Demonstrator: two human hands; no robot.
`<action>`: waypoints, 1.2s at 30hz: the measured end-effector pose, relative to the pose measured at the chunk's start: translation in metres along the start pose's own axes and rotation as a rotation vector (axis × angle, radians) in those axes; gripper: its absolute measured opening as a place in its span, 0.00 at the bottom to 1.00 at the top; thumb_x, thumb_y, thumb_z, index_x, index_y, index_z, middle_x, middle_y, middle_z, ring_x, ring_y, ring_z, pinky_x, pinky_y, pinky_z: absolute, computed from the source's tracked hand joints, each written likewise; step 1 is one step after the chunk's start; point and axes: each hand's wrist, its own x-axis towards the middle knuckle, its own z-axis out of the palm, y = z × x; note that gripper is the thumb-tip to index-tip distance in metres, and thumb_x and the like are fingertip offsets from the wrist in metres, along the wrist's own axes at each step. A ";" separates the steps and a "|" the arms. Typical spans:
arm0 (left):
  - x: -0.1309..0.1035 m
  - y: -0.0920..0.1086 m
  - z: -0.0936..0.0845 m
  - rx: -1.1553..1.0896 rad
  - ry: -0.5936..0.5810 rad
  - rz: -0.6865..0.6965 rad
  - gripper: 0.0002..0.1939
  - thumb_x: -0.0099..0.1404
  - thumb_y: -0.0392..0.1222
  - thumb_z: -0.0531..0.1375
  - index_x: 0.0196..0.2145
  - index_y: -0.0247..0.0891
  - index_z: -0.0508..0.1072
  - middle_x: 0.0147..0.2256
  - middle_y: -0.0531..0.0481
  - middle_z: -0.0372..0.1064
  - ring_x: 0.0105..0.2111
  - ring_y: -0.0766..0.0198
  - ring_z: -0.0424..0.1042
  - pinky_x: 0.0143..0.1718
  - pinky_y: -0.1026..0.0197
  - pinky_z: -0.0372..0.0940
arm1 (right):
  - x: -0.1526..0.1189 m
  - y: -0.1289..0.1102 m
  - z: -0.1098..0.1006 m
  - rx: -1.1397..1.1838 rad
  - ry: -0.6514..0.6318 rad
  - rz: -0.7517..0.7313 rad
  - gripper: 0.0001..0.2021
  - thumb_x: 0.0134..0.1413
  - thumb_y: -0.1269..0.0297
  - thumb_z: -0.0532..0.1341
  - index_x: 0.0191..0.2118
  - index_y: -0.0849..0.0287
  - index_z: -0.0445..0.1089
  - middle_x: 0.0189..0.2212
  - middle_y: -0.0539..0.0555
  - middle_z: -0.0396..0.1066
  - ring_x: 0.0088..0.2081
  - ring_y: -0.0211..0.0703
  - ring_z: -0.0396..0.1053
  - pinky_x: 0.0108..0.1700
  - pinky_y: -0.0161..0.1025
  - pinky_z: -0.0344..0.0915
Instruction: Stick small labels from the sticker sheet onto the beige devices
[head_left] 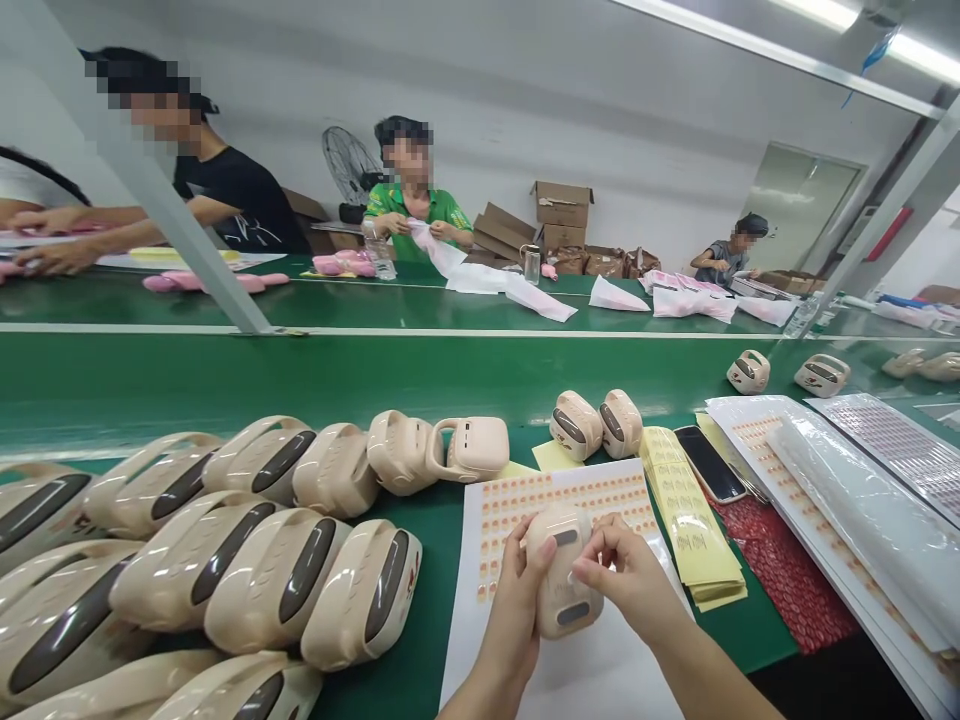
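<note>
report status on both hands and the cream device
Left hand: holding cream device. Right hand: curled over its side. Sticker sheet beneath; nothing visibly blocking.

The held case (559,590) is cream with two grey strips; cases (244,565) at left are glossy cream, dark-panelled. Green tabletop (416,640), white sheet (600,675) with orange rows, yellow labels (686,520) right, red bubble wrap (787,575), black-faced phone (711,463).

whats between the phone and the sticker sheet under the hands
In the head view, yellow labels lie between the phone and that sticker sheet.
</note>
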 end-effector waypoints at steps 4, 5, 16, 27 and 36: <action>-0.002 0.002 0.001 -0.007 0.006 -0.005 0.31 0.44 0.54 0.66 0.45 0.44 0.65 0.40 0.47 0.69 0.41 0.51 0.70 0.37 0.55 0.66 | 0.000 -0.001 0.001 -0.023 0.024 0.001 0.11 0.36 0.55 0.61 0.19 0.58 0.64 0.25 0.49 0.54 0.28 0.40 0.52 0.35 0.41 0.53; -0.002 0.002 0.000 -0.009 0.006 -0.007 0.31 0.45 0.53 0.66 0.45 0.44 0.65 0.40 0.47 0.70 0.41 0.51 0.70 0.37 0.55 0.66 | 0.000 -0.001 0.001 -0.027 0.026 -0.001 0.11 0.37 0.56 0.60 0.19 0.58 0.64 0.25 0.49 0.54 0.28 0.40 0.52 0.35 0.41 0.53; 0.002 0.001 -0.002 -0.014 0.015 -0.022 0.32 0.43 0.54 0.67 0.46 0.45 0.64 0.42 0.46 0.69 0.42 0.51 0.70 0.38 0.55 0.66 | 0.005 0.004 0.002 -0.001 0.056 -0.034 0.13 0.38 0.54 0.62 0.19 0.58 0.64 0.24 0.49 0.55 0.27 0.39 0.53 0.33 0.38 0.54; 0.004 0.001 -0.003 -0.015 0.002 -0.001 0.31 0.44 0.54 0.66 0.45 0.42 0.64 0.41 0.46 0.69 0.42 0.51 0.69 0.39 0.55 0.65 | -0.004 -0.001 0.001 0.039 -0.013 -0.035 0.16 0.38 0.50 0.64 0.19 0.58 0.65 0.24 0.48 0.55 0.28 0.39 0.55 0.34 0.38 0.55; -0.005 0.009 0.001 -0.009 -0.001 -0.005 0.33 0.45 0.54 0.66 0.47 0.44 0.63 0.39 0.47 0.68 0.41 0.51 0.69 0.37 0.55 0.66 | 0.001 0.002 0.002 -0.055 0.037 -0.020 0.11 0.39 0.55 0.62 0.20 0.57 0.65 0.24 0.48 0.54 0.28 0.39 0.54 0.34 0.39 0.55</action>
